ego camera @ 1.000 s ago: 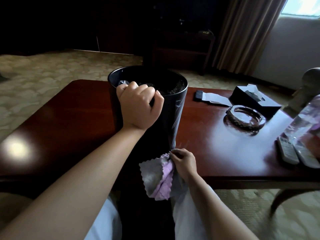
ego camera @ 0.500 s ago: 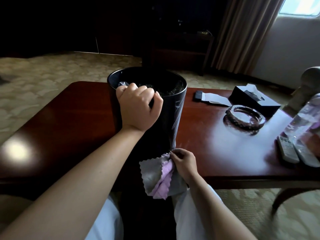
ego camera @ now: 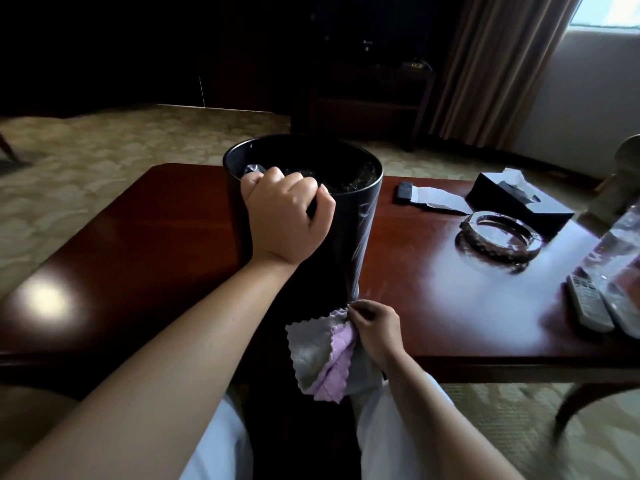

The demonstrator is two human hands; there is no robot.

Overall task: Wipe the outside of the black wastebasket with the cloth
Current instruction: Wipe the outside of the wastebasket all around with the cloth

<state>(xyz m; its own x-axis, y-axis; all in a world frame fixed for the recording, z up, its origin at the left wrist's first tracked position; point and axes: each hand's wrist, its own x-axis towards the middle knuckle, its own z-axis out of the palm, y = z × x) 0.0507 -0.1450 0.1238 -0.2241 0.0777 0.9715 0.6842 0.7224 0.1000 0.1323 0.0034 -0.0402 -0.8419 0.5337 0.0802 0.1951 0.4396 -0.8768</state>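
We see the left hand (ego camera: 287,220) w/ its grip closed over the near rim of the black wastebasket (ego camera: 349,216), fingers curled over the edge and into the opening, thumb on the outside wall. The right hand (ego camera: 375,329) sits low at the basket's base on the near-right side; its grip is a pinch, fingertips bunched on the top edge of the cloth (ego camera: 322,355) and pressing it vs. the lower wall. The cloth is grey on one face and lilac on the other, w/ a scalloped edge; most of it hangs down loose below the hand, folded so both colours show. Both forearms reach in from the bottom of the view, and white trousers (ego camera: 221,441) show at the knees either side of the basket.

The wastebasket stands upright at the near edge of the dark red-brown bench (ego camera: 138,244); we can't tell if its base rests on the bench or lower, since the bottom is in shadow. Something dark and shiny, maybe a liner, shows inside the rim.

Further out on the bench, to the right: a glass ashtray (ego camera: 498,237), a black tissue box (ego camera: 516,202) w/ a white tissue sticking up, a small dark item (ego camera: 405,192) touching a white paper (ego camera: 440,199), two remotes (ego camera: 588,306) side by side, and a clear plastic bottle (ego camera: 616,258) at the right edge. Patterned carpet (ego camera: 104,140) lies beyond, w/ brown curtains (ego camera: 502,64) by a bright window.
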